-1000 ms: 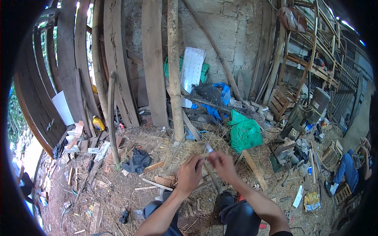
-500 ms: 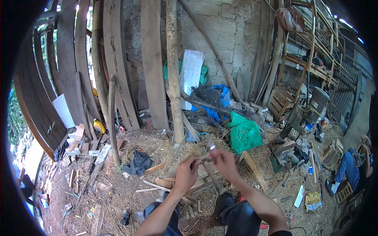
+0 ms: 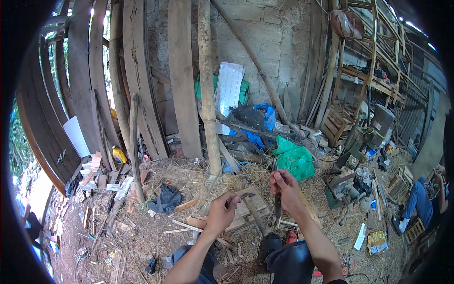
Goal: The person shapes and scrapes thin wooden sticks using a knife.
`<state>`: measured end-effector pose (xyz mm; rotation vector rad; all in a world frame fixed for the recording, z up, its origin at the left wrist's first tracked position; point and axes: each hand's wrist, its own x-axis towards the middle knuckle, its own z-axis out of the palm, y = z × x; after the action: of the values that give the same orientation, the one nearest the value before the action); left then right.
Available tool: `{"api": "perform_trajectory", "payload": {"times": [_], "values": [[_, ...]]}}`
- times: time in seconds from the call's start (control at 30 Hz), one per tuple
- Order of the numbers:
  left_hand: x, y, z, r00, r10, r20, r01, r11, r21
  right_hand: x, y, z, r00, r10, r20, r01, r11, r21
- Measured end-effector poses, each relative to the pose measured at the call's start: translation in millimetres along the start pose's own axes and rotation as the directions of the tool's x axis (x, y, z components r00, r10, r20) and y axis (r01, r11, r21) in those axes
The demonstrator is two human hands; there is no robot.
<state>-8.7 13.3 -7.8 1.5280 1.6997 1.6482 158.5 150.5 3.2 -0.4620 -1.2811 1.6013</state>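
Observation:
My left hand (image 3: 221, 211) is closed in a pinch, with a small dark curved piece (image 3: 247, 195) sticking out past its fingertips to the right. To its right and slightly higher, my right hand (image 3: 287, 190) is closed around a slim knife-like tool held roughly upright. The tool's dark, long blade-like part (image 3: 277, 206) hangs below the fingers, and a thin tip rises above them. The hands are apart, and the tool is not touching the curved piece. Below them, a wooden stick or handle (image 3: 255, 215) slants down toward my shoe.
Near my feet are a wooden board (image 3: 243, 218) and a red object (image 3: 291, 236). A green plastic bag (image 3: 295, 158) lies ahead, a black bag (image 3: 166, 198) to the left. Straw and wood scraps litter the ground. At far right sits another person (image 3: 418, 203).
My right hand has drawn away from the left one, a little to the right, and turned the tool more upright. My left hand stays nearly in place with the curved piece.

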Motion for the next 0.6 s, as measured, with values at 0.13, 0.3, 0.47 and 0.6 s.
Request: {"api": "perform_trajectory", "payload": {"times": [0.13,0.3,0.47,0.6], "values": [[-0.5,2.5,1.1,0.998,-0.053,0.031,0.053,0.999,0.001,-6.1,-12.2,6.2,0.999,0.035,0.033,-0.036,0.998,0.047],[-1.8,-3.2,2.8,0.992,-0.076,0.104,0.077,0.997,-0.007,-9.4,-11.6,16.8,0.967,0.205,0.149,-0.202,0.979,-0.038],[-0.9,-1.9,8.0,0.969,-0.114,0.221,0.136,0.987,-0.090,-19.3,-1.0,22.4,0.953,0.229,0.198,-0.202,0.969,-0.145],[0.6,-2.7,4.6,0.944,-0.188,0.272,0.257,0.934,-0.249,-21.1,0.6,27.3,0.911,0.301,0.283,-0.249,0.946,-0.207]]}}
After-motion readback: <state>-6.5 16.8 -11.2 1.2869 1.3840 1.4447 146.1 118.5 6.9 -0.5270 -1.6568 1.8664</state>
